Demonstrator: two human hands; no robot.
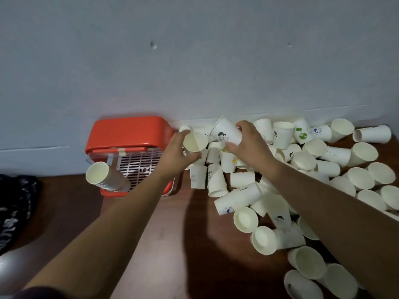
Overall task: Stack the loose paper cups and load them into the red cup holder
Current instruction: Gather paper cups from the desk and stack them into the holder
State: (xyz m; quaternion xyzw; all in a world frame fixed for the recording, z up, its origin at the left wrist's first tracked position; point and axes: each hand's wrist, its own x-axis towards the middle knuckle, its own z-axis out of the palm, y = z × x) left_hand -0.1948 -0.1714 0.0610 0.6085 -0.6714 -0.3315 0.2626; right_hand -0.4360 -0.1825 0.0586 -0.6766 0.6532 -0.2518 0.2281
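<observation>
**Fig. 1. Both hands holding cups above the pile, beside the red cup holder**

Head view, looking down; the left hand [178, 151] has its fingers curled round a plain cup [195, 141], whose open mouth faces the camera; the right hand [251, 145] grips a printed cup [225, 131] between thumb and fingers, the cup tilted and bearing a small dark figure on its side; the two held cups are near each other but apart, both above the far left end of the pile.

The loose cups [313, 169] lie in a heap on the brown table [183, 244], spreading from the wall [194, 61] toward the near right edge; some stand upside down, many lie on their sides, and several carry small printed marks in black, green, blue or yellow.

The red cup holder [129, 132] stands on the table against the wall, just left of the pile and touching the left forearm in this view; a white grille [140, 162] shows in its front; a nested stack [105, 176] of cups juts from its lower left, mouth toward the camera.

A dark cloth [15, 208] with pale markings lies at the left edge of the table.
</observation>
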